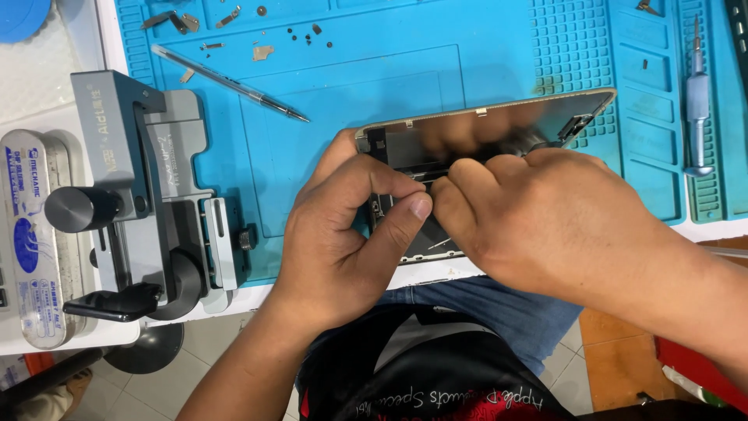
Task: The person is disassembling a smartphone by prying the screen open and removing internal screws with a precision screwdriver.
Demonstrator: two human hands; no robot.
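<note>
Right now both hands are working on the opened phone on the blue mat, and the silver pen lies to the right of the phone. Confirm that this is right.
Not quite. The left hand and right hand do work on the opened phone on the blue mat, but the head view shows the silver pen to the phone's upper left, not its right. On the right lies a screwdriver.

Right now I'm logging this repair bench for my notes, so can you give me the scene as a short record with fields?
Setting: blue work mat on a white bench
Left hand: thumb and forefinger pinched at the opened phone
Right hand: fingertips pressed into the phone beside the left hand's
Phone: lying open on the mat, insides up, partly hidden by both hands
Left of the hands: grey metal clamp
Top left on the mat: pen, small screws and metal bits
Far right: screwdriver lying on the mat
</note>
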